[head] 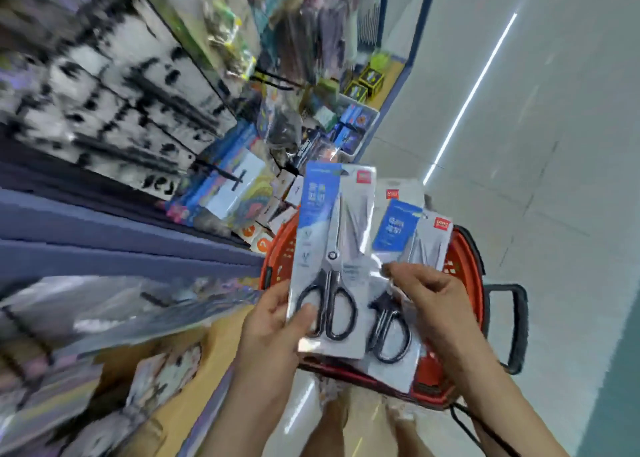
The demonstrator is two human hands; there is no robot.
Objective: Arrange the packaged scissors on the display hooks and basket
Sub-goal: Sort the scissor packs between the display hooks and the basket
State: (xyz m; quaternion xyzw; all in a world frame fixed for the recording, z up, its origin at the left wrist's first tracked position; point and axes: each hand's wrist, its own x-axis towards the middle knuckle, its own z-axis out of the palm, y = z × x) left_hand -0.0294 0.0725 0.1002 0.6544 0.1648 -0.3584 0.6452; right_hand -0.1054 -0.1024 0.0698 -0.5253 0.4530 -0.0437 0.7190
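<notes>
Scissors packs are up in both your hands, over the red basket (467, 252) that sits on the floor (561, 151) near you. Your left hand (273, 321) has the big scissors pack (332, 245) by its near left corner. The thumb (304, 318) is curled across the front, right over the black handle loops, and that grip is closed on the card. The pack stands tall, its blue label on the far left side.

Your right hand (438, 300) pinches the smaller scissors pack (393, 323) around its middle, fingertips on the plastic front, so that grip is holding too. It sits just to the right of the big one, tucked a little behind its edge. A third pack (401, 193) peeks out from behind the two, only its far end with a red logo showing.

The basket's black handle (519, 325) hangs out to the right. On your left run the store shelves (145, 89), blurred, with hanging goods and boxes I can't read. A bright light streak (474, 92) crosses the pale floor on the far right.
</notes>
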